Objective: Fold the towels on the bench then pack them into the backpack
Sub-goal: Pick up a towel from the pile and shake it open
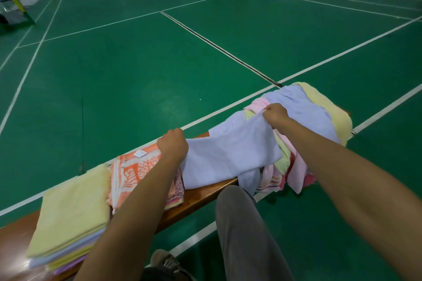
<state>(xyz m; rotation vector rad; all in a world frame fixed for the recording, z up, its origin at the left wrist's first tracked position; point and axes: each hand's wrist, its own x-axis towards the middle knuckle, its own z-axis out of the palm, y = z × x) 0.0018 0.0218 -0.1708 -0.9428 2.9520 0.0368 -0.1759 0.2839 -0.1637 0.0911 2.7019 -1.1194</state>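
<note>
Lavender cloth, thin and smooth: one lavender towel (230, 155) stretched flat between two hands over the wooden bench (198, 196). Left hand (172, 145) curled tight round its left edge, knuckles up. Right hand (275, 114) pinching its far right corner, fingers closed on the fabric. Behind and under the right hand, a loose heap of unfolded towels (319, 118): soft terry, crumpled, in pale yellow, pink, lavender and striped; exact number cannot be told. Left of the stretched towel, one orange and white patterned towel (130, 173), folded flat, white label on top, lying over a purplish printed one (177, 191). Further left, a neat square stack of folded towels (73, 212), pale yellow on top, about five layers showing at the edge in lavender, yellow and purple. Glossy brown bench surface, long and narrow. Green court floor (137, 64) with white lines beyond. Grey trouser leg (246, 235) and one shoe (166, 262) below the bench.
</note>
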